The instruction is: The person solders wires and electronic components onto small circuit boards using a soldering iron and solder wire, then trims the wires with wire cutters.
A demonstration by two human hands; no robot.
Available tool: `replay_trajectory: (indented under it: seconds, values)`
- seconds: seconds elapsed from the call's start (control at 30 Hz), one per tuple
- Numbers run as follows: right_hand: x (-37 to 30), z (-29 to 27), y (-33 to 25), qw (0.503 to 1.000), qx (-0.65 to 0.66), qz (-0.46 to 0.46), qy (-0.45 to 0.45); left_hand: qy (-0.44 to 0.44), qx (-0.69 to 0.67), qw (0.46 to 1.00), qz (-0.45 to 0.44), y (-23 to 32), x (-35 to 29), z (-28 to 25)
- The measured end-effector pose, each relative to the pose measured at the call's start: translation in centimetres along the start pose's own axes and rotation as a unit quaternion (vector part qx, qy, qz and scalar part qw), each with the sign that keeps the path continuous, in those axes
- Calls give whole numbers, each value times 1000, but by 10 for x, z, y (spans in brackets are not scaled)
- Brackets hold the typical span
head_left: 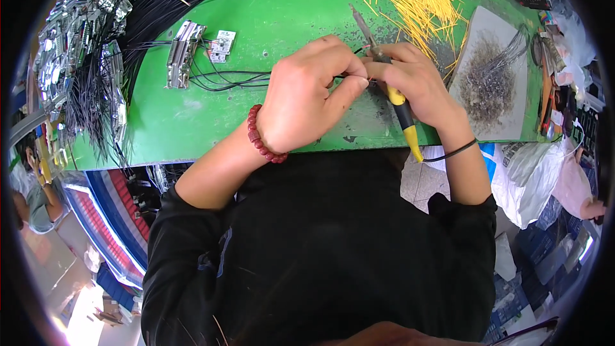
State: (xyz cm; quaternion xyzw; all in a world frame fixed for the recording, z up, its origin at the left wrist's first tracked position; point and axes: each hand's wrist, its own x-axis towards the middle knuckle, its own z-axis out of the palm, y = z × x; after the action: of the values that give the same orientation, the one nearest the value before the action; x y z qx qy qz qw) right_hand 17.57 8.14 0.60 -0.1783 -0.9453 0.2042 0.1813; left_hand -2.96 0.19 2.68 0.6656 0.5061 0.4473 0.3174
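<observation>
My left hand [314,86], a red bead bracelet at its wrist, pinches thin black wires [234,78] near the middle of the green table. These wires run left to a silver metal part [184,54] and small white circuit boards [221,46]. My right hand [413,80] holds a soldering iron [405,117] with a yellow and black handle. Its long dark metal tip points away to the upper left, and a black cord hangs from its near end. The fingertips of both hands meet; the wire ends between them are mostly hidden.
Thin yellow tubes [426,3] lie loose at the far right of the green table [147,134]. A pale board [506,112] beside them carries a grey heap of wire scraps. Bundled black wires with silver parts [83,45] crowd the left. White plastic bags [525,186] hang below the right edge.
</observation>
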Motion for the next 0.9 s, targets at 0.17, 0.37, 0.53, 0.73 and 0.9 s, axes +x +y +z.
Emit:
replay_trajectory:
  seconds: [0.17,0.37,0.53,0.73,0.9]
  values:
    - [-5,12,2,996,-69,-20,59,-8,34,999,17,-3,0,7]
    - [-6,38,-28,970,-82,129,189,-32,117,992,31,-24,-2,28]
    - [-18,27,-29,958,93,172,208,-42,125,990,41,-31,0,30]
    - [-126,-15,-16,815,125,314,470,-42,113,993,18,-32,-1,33]
    - [-156,-30,13,707,161,362,586,-47,124,991,10,-30,2,31]
